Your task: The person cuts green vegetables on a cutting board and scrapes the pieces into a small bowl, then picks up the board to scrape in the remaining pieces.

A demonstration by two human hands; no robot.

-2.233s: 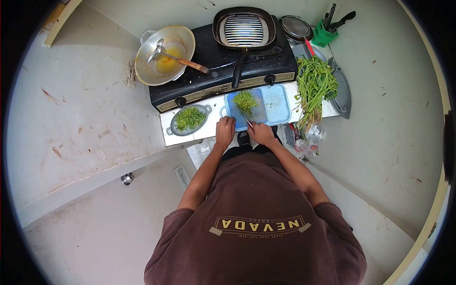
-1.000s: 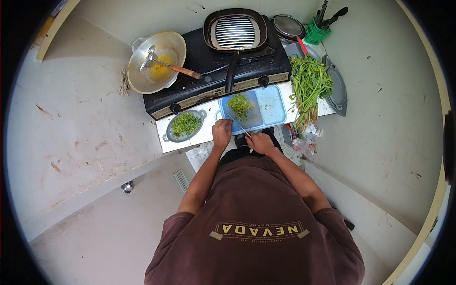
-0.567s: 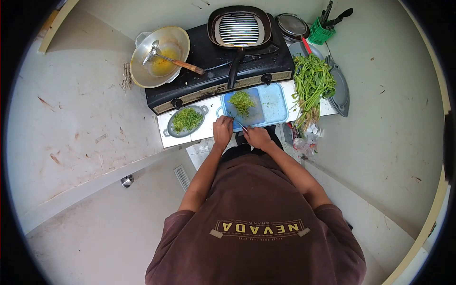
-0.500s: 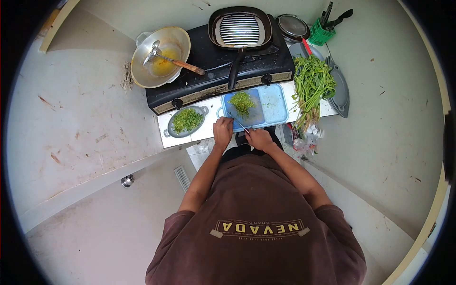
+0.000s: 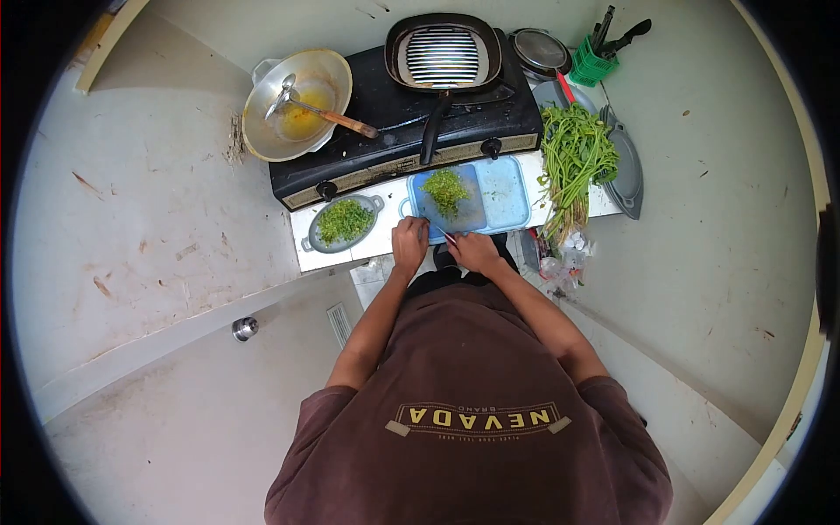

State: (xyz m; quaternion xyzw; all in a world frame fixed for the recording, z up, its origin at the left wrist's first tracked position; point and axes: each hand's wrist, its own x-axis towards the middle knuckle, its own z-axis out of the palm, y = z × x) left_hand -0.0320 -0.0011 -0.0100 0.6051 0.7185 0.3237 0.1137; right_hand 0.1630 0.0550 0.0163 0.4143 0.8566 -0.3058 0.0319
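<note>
Brown shirt [image 5: 472,350], back print [image 5: 477,417]: "NEVADA" in large yellow capitals, set in arc, reads upside down from head view. Small word centred along one edge of arc, probably "BRAND"; letters tiny, low confidence. Fine line of print along other edge: too small to read.

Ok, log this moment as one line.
left hand: at cutting board edge | right hand: holds knife | chopped greens: piled on board

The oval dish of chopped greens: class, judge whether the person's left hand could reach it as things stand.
Probably yes. The left hand rests at the near corner of the blue cutting board, and the oval dish sits close beside it, with only bare counter between them.
</note>
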